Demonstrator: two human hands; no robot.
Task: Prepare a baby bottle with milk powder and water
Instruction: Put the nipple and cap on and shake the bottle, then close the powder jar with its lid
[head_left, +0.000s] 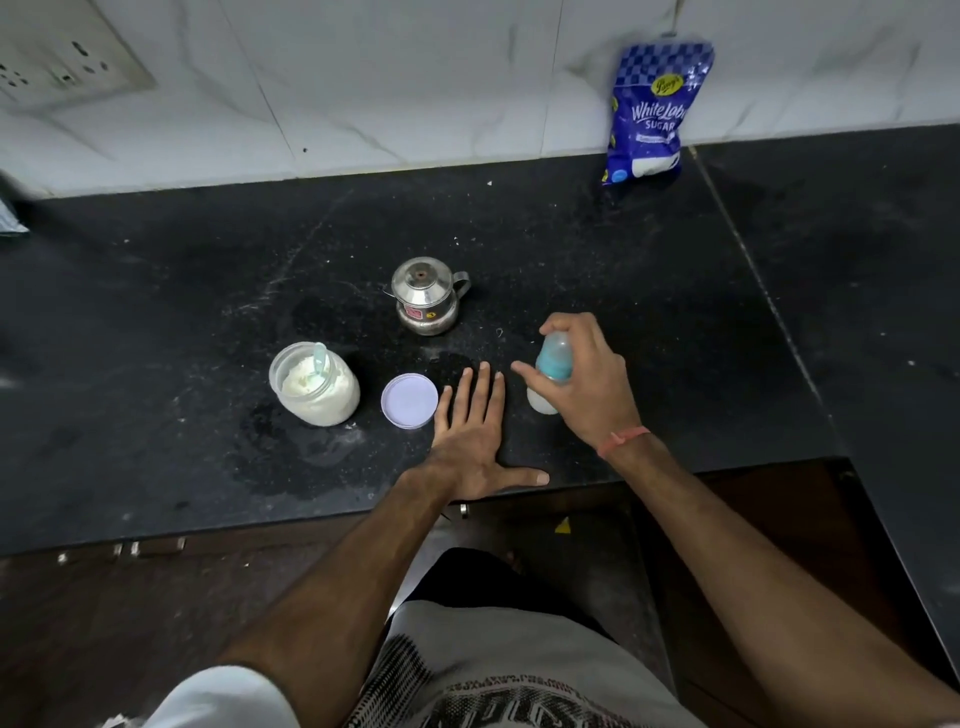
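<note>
A baby bottle with a blue collar and clear cap stands on the black counter, whitish liquid in its lower part. My right hand grips it around the top, fingers curled over the cap. My left hand lies flat on the counter just left of the bottle, fingers straight and spread. An open glass jar of white milk powder holds a pale blue scoop. Its lilac lid lies between the jar and my left hand. A small lidded steel pot stands behind them.
A blue sugar bag leans on the white tiled wall at the back right. A wall socket is at the upper left. Powder dust marks the counter near the jar. The counter's front edge runs just below my left hand.
</note>
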